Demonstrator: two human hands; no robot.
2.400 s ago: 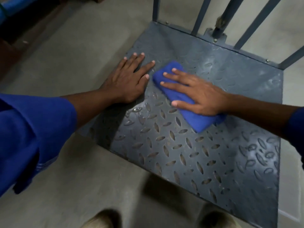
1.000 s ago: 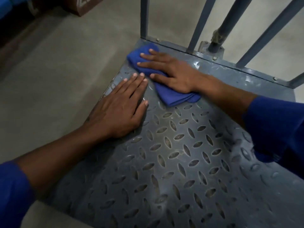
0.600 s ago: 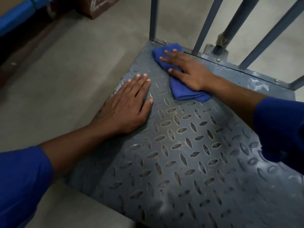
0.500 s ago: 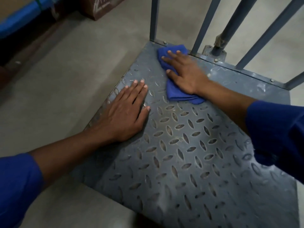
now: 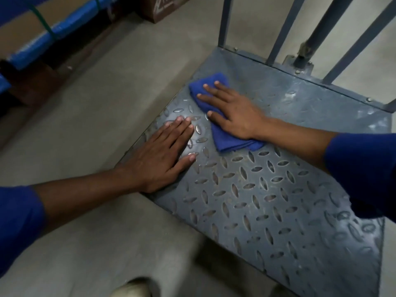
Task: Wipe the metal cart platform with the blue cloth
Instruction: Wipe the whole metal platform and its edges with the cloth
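The grey metal cart platform (image 5: 267, 211) has a raised diamond tread and fills the right half of the head view. A folded blue cloth (image 5: 227, 140) lies on its far left part. My right hand (image 5: 233, 114) presses flat on the cloth with fingers spread, covering its middle. My left hand (image 5: 160, 159) rests palm down on the platform's left edge, just beside the cloth, holding nothing.
Grey upright bars (image 5: 280, 28) of the cart frame rise along the platform's far edge. Concrete floor (image 5: 96, 103) lies to the left. Cardboard boxes (image 5: 162, 7) and blue-wrapped bundles (image 5: 53, 28) sit at the far left. A shoe tip (image 5: 132, 288) shows at the bottom.
My right hand has slid the cloth back from the far left corner toward me along the left side. The left hand stays planted on the edge.
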